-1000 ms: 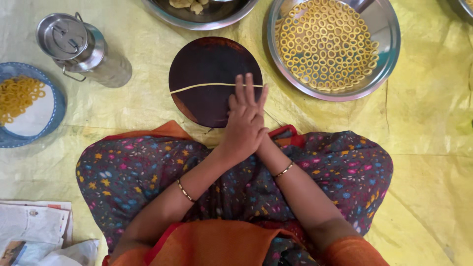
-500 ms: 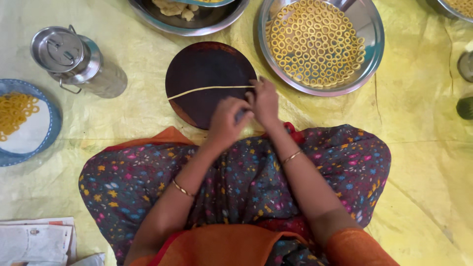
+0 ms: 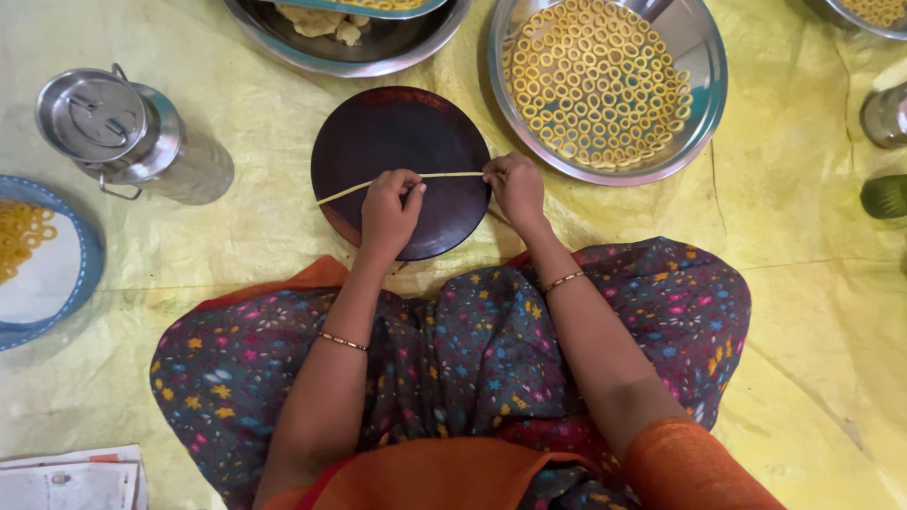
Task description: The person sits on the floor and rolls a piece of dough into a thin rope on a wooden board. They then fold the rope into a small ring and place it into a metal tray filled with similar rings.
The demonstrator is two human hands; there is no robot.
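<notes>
A second ago both hands lay flat together, one over the other, on the thin dough strand [image 3: 444, 176] at the near right part of the round dark board [image 3: 402, 142]. Half a second ago they had curled and begun to part. Now the left hand [image 3: 389, 210] and the right hand [image 3: 516, 189] are apart, each pinching the strand, the right at the board's right edge.

A crinkled yellow sheet [image 3: 803, 283] covers the evenly lit floor.
</notes>
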